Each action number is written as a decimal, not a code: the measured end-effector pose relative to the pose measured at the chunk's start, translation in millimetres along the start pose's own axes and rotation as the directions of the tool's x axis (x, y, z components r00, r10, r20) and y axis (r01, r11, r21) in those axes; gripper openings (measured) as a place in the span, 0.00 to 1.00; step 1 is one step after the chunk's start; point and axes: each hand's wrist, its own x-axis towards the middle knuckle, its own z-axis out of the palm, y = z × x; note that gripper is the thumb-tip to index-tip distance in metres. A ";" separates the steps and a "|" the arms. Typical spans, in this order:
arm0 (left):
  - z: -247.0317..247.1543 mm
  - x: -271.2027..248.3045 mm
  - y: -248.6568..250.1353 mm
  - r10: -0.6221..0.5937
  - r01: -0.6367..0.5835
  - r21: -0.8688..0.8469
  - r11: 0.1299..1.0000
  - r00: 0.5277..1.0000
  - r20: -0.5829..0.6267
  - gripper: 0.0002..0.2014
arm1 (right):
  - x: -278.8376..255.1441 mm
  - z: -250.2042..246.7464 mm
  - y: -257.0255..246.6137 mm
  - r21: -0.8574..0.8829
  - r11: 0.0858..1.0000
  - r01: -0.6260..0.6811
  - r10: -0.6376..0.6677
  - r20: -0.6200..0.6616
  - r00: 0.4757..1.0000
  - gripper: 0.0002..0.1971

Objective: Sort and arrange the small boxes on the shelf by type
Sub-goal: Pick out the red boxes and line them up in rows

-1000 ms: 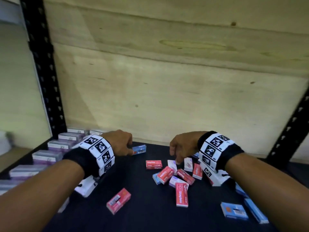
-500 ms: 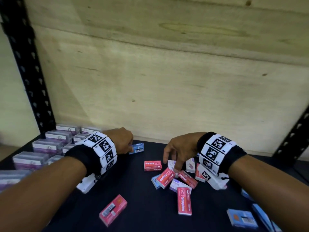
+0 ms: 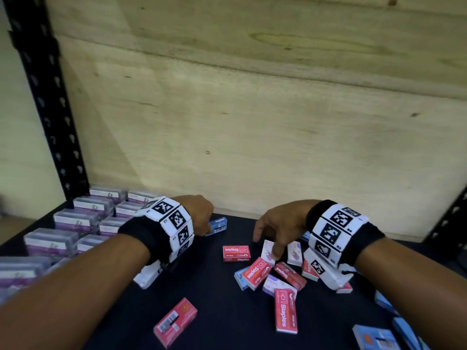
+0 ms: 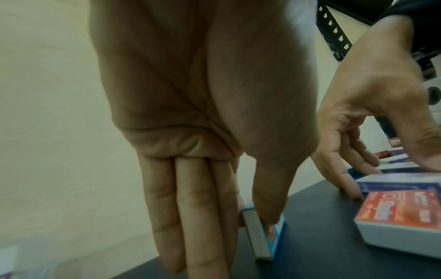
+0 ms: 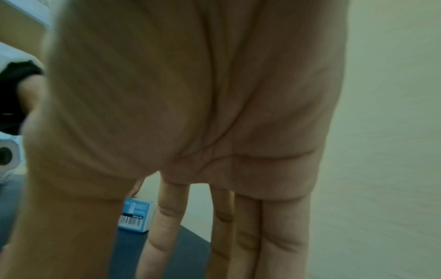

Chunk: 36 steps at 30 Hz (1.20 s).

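Small boxes lie loose on the black shelf [image 3: 217,294]. My left hand [image 3: 202,221] pinches a blue staples box [image 3: 217,225] near the back wall; in the left wrist view the thumb presses this blue box [image 4: 264,239], which stands on its edge, against the straight fingers. My right hand [image 3: 265,246] hovers over the mixed pile with fingers spread and pointing down. One fingertip touches a white-lilac box [image 3: 267,250]. In the right wrist view its fingers [image 5: 167,217] are straight and hold nothing, and the blue box [image 5: 136,217] shows beyond them.
Rows of lilac boxes [image 3: 75,218] fill the shelf's left side. Red staples boxes [image 3: 236,253] [image 3: 285,313] [image 3: 175,322] lie scattered in the middle and front. Blue boxes [image 3: 374,337] sit at the front right. A black upright [image 3: 43,97] and the plywood back wall [image 3: 252,122] bound the shelf.
My right hand has uncurled, spread its fingers and come down onto the pile. The left hand keeps the blue box in about the same place.
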 end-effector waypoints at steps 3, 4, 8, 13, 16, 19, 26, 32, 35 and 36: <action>-1.7 1.5 -0.4 -0.008 0.008 -0.012 1.000 1.000 0.011 0.18 | -2.1 0.7 -0.5 0.010 1.000 0.022 -0.022 0.013 1.000 0.27; -1.9 2.0 -0.9 -0.011 0.011 -0.018 1.000 1.000 0.013 0.18 | -2.6 0.7 -0.3 0.017 0.999 0.032 -0.032 0.006 0.999 0.26; -1.7 5.2 -1.8 0.000 0.001 -0.034 0.999 1.000 0.005 0.19 | 0.6 -0.1 2.7 0.014 1.000 0.015 -0.014 -0.044 0.999 0.23; -0.5 9.3 2.6 0.007 -0.006 0.022 1.000 1.000 -0.022 0.18 | 5.7 -1.7 5.4 -0.055 0.998 -0.036 0.029 -0.122 0.992 0.21; 1.1 12.6 3.3 0.004 -0.003 0.028 1.000 1.000 -0.031 0.19 | 5.8 -1.9 4.7 -0.092 0.995 -0.038 0.028 -0.103 0.994 0.21; 1.5 14.3 3.1 0.001 0.000 0.025 1.000 0.999 -0.036 0.19 | 7.4 0.6 5.9 -0.116 0.992 -0.041 0.026 -0.131 0.991 0.21; 3.0 11.2 2.8 -0.003 0.004 0.019 1.000 0.998 -0.063 0.18 | 0.8 2.4 3.8 -0.118 0.992 -0.036 0.011 -0.210 0.978 0.17; -3.0 -9.5 -2.0 -0.071 0.070 -0.004 0.998 0.993 -0.097 0.17 | -49.6 2.0 38.7 -0.064 0.995 -0.081 0.057 -0.310 0.949 0.19; -18.5 -23.5 22.2 -0.012 0.008 -0.033 0.999 0.990 -0.143 0.14 | -85.8 11.8 73.4 -0.022 0.984 -0.179 0.161 -0.334 0.929 0.20; -24.5 -28.4 33.9 0.028 -0.035 -0.045 0.998 0.988 -0.150 0.13 | -96.0 16.5 85.6 -0.009 0.977 -0.213 0.198 -0.333 0.922 0.20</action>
